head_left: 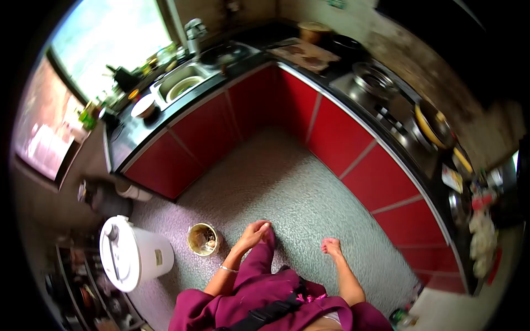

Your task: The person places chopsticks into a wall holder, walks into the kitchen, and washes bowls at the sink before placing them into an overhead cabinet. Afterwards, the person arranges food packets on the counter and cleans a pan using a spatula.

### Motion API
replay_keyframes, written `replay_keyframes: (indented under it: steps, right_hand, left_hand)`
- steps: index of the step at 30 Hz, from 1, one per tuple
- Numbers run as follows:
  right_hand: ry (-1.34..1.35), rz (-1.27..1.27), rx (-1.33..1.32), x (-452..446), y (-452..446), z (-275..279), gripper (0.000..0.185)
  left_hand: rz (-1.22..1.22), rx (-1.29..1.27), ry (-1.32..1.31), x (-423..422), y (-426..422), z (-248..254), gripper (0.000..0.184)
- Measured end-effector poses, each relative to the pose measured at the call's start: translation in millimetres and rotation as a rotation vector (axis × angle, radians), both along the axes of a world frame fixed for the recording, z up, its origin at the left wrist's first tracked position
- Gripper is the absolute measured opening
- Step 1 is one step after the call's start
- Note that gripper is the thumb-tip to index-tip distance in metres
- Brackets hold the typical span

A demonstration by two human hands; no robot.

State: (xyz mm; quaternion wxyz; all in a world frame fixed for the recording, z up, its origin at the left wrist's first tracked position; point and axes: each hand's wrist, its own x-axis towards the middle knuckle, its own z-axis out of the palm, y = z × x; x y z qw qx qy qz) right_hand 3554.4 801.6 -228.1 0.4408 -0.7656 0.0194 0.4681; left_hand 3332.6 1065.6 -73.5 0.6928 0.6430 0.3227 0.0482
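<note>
My left hand, with a bracelet on its wrist, hangs in front of my raised purple trouser leg. Its fingers are loosely curled together, and I see nothing in them. Out to the right, my right hand is closed in a fist above the grey floor, with no object showing. Nearest to the left hand is a small waste bucket with scraps inside, standing on the floor. A large white lidded bin stands farther left.
Red cabinets run along two sides under a dark counter. A sink holds a basin, with a white bowl beside it. On the stove side are a steel pot and a wok. A rack stands lower left.
</note>
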Motion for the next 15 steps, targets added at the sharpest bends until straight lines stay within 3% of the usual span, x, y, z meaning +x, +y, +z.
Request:
replay_keyframes:
  steps: [7, 15]
  right_hand:
    - [0.046, 0.228, 0.046, 76.8, 170.2, 2.5, 0.018]
    - [-0.127, 0.266, 0.267, 185.1, 364.0, 41.3, 0.02]
  left_hand:
    - [0.087, 0.057, -0.085, 71.1, 148.1, -9.6, 0.034]
    - [0.556, -0.101, -0.23, 88.4, 330.5, 29.6, 0.032]
